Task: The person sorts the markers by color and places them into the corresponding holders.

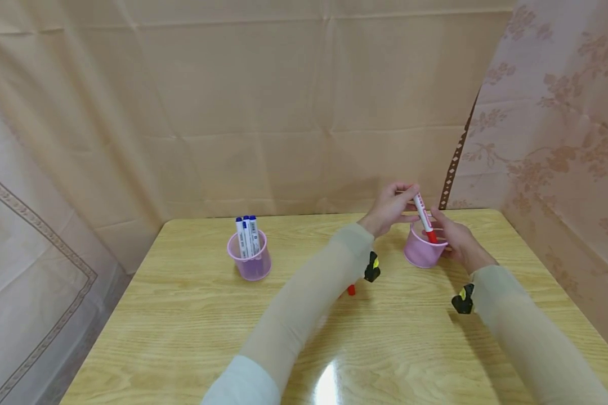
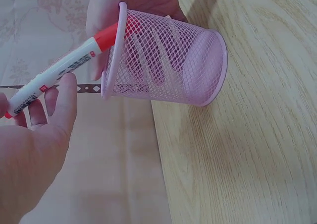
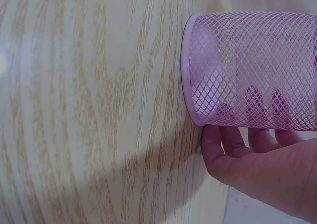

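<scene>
In the head view my left hand (image 1: 391, 209) pinches a white marker with a red cap (image 1: 423, 216) near its upper end. The marker slants cap-down, its red cap inside the mouth of a pink mesh pen cup (image 1: 421, 251). The left wrist view has the red cap (image 2: 106, 37) at the cup's rim, with my left fingertips along the white barrel. My right hand (image 1: 461, 242) holds the pen cup from its right side. Through the mesh in the right wrist view, the fingers (image 3: 237, 147) curve round the wall. The cup stands upright on the table.
A second pink mesh cup (image 1: 255, 269) stands at the left with several blue-capped white markers (image 1: 247, 236) in it. A red marker end (image 1: 352, 289) shows on the wooden table (image 1: 182, 326) beside my left forearm, which hides the rest. Beige curtains (image 1: 233, 112) hang behind the table.
</scene>
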Demonstrator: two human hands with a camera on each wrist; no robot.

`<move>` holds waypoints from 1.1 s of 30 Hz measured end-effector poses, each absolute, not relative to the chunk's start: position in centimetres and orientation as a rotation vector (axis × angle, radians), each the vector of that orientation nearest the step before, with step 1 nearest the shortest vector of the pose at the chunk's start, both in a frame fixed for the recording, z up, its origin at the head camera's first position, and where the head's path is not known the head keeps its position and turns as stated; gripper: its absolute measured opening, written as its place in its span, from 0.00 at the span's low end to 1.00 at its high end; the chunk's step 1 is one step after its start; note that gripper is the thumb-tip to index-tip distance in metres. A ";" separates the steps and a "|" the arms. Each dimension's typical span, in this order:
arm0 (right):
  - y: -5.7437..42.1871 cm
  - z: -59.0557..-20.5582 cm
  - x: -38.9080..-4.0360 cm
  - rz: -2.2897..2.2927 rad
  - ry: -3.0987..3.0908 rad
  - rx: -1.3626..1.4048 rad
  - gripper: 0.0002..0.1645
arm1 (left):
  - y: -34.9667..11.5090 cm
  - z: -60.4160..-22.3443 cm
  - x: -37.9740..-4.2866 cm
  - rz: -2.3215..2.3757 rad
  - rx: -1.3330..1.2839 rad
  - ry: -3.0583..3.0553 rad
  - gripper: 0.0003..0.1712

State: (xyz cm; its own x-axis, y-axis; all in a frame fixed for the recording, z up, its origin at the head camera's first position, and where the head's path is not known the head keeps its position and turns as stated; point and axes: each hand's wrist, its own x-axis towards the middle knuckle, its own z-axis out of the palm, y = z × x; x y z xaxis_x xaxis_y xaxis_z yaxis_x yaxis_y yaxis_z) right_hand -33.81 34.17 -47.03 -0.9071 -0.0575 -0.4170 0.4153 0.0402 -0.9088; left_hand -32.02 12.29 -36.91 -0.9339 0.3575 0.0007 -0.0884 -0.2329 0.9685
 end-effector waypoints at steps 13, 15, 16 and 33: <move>34.4 -47.5 -33.9 -1.922 2.000 0.365 0.71 | 12.5 -36.9 -31.6 2.230 0.307 1.741 0.14; 34.2 -47.3 -33.8 -1.921 2.014 0.376 0.69 | 12.6 -36.9 -31.6 2.231 0.308 1.737 0.13; 34.2 -47.1 -33.6 -1.912 2.024 0.356 0.68 | 12.6 -36.9 -31.5 2.229 0.310 1.736 0.13; 32.5 -44.2 -30.8 -1.835 2.106 0.308 0.62 | 14.6 -37.0 -30.1 2.128 0.279 1.898 0.14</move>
State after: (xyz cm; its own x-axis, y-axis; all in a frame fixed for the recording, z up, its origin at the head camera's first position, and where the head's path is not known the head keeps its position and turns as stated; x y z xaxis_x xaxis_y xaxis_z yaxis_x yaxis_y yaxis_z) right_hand -30.76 32.52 -44.22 -0.9222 -0.0526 -0.3832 0.3724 0.1471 -0.9164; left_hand -30.08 14.59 -37.03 -0.9436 0.3287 -0.0387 -0.0759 -0.1010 0.9920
